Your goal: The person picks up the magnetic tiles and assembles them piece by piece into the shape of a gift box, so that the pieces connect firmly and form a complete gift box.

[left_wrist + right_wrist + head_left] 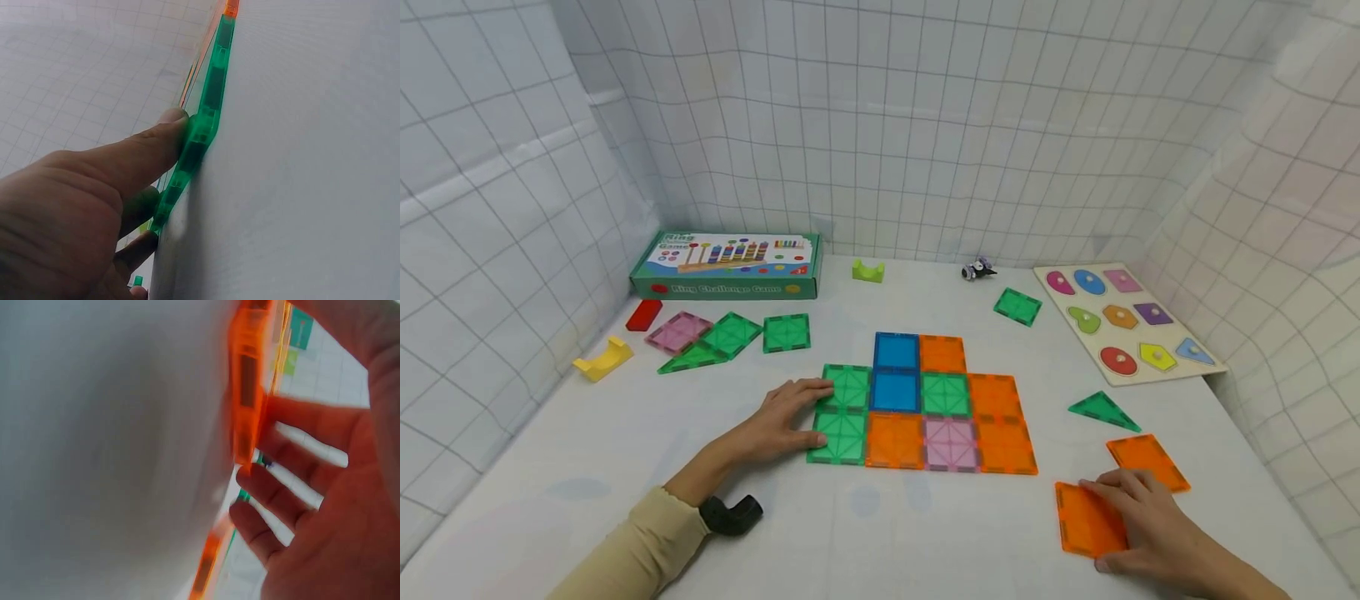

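The left hand (778, 421) lies flat on the white counter (587, 442). Its fingers are straight, so this grip is loose and holds nothing. The fingertips press on the left side of the two green tiles (842, 412) at the edge of the flat tile mat (940, 408). In the left wrist view a finger (137, 156) pushes right against the green tile's edge (203, 125).

Just to the right of that hand, the mat is made of blue, orange, green and one pink square, all touching side by side.

The right hand (1150, 525) rests on a loose orange tile (1086, 521). The fingers lie spread on its right part, and the thumb is at its near edge. In the right wrist view the fingertips (275, 487) touch the tile's rim (247, 381). This grip is not closed tight round it. The tile lies flat on the counter, well apart from the mat.

Just behind the right hand is another orange tile (1147, 461). A bit further back is a green triangle (1102, 410). Far behind it lies a shape puzzle board (1123, 321).

Far behind the left hand sit a game box (730, 265), more loose tiles (730, 335) and a yellow block (602, 358)
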Available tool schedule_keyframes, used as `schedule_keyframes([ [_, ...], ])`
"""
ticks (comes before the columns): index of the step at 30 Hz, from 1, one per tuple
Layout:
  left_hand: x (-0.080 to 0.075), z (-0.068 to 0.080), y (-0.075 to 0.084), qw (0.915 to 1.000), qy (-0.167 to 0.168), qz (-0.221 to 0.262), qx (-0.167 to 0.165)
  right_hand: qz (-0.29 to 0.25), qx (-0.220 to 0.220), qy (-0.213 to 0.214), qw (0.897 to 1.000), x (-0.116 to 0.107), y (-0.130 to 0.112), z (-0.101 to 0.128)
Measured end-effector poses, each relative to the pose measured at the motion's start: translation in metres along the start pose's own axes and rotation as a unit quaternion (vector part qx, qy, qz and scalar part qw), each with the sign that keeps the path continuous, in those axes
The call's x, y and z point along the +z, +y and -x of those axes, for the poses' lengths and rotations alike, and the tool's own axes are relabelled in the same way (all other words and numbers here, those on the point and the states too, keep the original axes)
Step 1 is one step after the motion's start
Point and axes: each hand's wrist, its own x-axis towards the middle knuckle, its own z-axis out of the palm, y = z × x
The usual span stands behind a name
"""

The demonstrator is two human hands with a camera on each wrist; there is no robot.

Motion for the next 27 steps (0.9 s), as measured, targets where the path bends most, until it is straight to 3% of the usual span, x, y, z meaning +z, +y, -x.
schedule_keyframes([
  [6,0.000,0.000,-0.002,1.0000,-0.002,-0.004,-0.002,-0.058,0.028,-0.028,0.998,-0.001,-0.041,-0.029],
  [12,0.000,-0.001,-0.003,1.0000,-0.002,-0.001,-0.005,-0.084,-0.070,-0.039,0.993,0.020,-0.096,-0.082],
  [14,0.001,-0.001,-0.003,1.0000,-0.004,0.002,-0.005,-0.078,-0.116,-0.030,0.990,0.027,-0.113,-0.098],
  [19,0.002,-0.002,-0.001,0.9999,-0.008,0.007,-0.003,-0.045,-0.181,-0.013,0.982,0.041,-0.148,-0.126],
  [27,0.000,-0.002,0.000,1.0000,-0.007,0.000,-0.006,0.000,-0.167,-0.044,0.985,0.048,-0.167,-0.136],
])
